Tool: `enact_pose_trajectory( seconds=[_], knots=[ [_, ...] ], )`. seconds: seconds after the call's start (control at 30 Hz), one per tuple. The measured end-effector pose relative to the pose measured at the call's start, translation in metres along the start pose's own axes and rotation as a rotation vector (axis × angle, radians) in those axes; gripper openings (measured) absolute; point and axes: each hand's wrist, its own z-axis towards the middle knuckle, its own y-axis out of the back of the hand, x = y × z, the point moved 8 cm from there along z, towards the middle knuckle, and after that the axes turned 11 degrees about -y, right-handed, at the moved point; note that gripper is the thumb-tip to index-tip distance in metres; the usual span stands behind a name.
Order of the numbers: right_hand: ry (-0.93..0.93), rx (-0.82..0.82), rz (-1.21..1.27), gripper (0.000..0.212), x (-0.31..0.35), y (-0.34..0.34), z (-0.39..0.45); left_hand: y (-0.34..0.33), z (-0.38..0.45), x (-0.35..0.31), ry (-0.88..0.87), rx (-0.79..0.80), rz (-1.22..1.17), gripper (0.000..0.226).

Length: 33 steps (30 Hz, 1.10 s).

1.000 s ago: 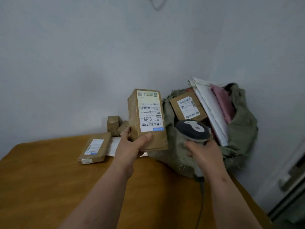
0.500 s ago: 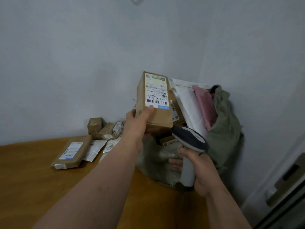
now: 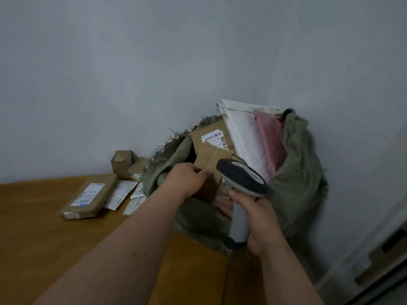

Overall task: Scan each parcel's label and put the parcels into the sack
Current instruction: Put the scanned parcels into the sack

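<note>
Left grip (image 3: 187, 180) pinches the near edge of a brown box (image 3: 210, 164), fingers curled on it, the box tilted in the mouth of the green sack (image 3: 297, 172). Right grip (image 3: 258, 219) is wrapped around the handle of the scanner (image 3: 241, 179), head just beside the box. Sack stands in the wall corner at the counter's (image 3: 55, 238) far right edge, already holding a labelled box (image 3: 209, 134), a white mailer (image 3: 244, 137) and a pink mailer (image 3: 272, 139). Left of the sack, a flat parcel (image 3: 89, 195), white envelopes (image 3: 121, 193) and small boxes (image 3: 123, 162) lie along the wall. Open counter lies nearer, under the left forearm.
</note>
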Motion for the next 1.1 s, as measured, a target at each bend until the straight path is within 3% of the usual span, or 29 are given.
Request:
enact_pose_trajectory(
  seconds=[0.1, 0.17, 0.27, 0.4, 0.53, 0.9, 1.1],
  knots=[
    [-0.017, -0.008, -0.039, 0.033, -0.006, -0.01, 0.005, 0.011, -0.004, -0.005, -0.086, -0.031, 0.0, 0.033],
    [-0.019, -0.019, -0.035, 0.027, -0.007, -0.016, 0.007, 0.022, -0.01, 0.003, -0.065, -0.118, -0.203, 0.038],
    [-0.022, -0.007, -0.09, 0.03, -0.007, -0.031, 0.003, 0.042, -0.023, 0.025, 0.01, -0.276, -0.605, 0.04],
    [0.009, 0.14, -0.186, 0.035, -0.005, -0.081, -0.011, 0.071, -0.043, 0.074, 0.054, -0.423, -0.761, 0.034],
    [-0.01, 0.18, -0.278, 0.028, -0.025, -0.142, -0.022, 0.094, -0.073, 0.146, 0.158, -0.475, -0.813, 0.03],
    [-0.161, 0.026, -0.194, 0.017, -0.14, -0.319, -0.007, 0.178, -0.167, 0.356, 0.456, -0.439, -0.744, 0.024],
    [-0.231, -0.017, -0.194, 0.014, -0.192, -0.372, 0.024, 0.209, -0.185, 0.428, 0.558, -0.458, -0.728, 0.019]
  ],
)
